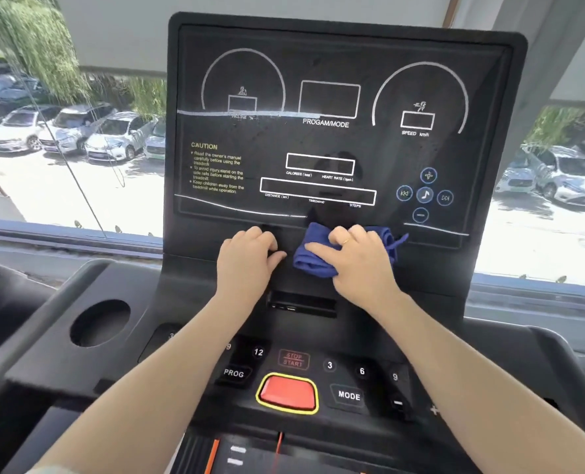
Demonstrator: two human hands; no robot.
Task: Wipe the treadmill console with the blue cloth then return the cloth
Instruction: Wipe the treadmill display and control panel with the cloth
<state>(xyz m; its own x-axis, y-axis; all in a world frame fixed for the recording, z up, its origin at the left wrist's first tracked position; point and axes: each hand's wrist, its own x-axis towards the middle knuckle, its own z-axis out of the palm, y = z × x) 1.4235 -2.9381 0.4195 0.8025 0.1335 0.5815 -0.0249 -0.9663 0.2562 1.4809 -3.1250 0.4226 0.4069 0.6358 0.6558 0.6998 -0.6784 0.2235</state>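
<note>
The black treadmill console (339,142) stands upright in front of me, with white dial outlines and yellow caution text. A bunched blue cloth (313,254) lies against its lower edge, below the display boxes. My right hand (359,258) grips the cloth, fingers curled over it, a ring on one finger. Just left of the cloth, my left hand (246,254) rests on the console's lower ledge with fingers curled over the edge, holding nothing else.
Below the hands lies the button panel with a red stop button (287,393), PROG and MODE keys. A round cup holder (99,323) sits at the left. Windows on both sides look out on parked cars.
</note>
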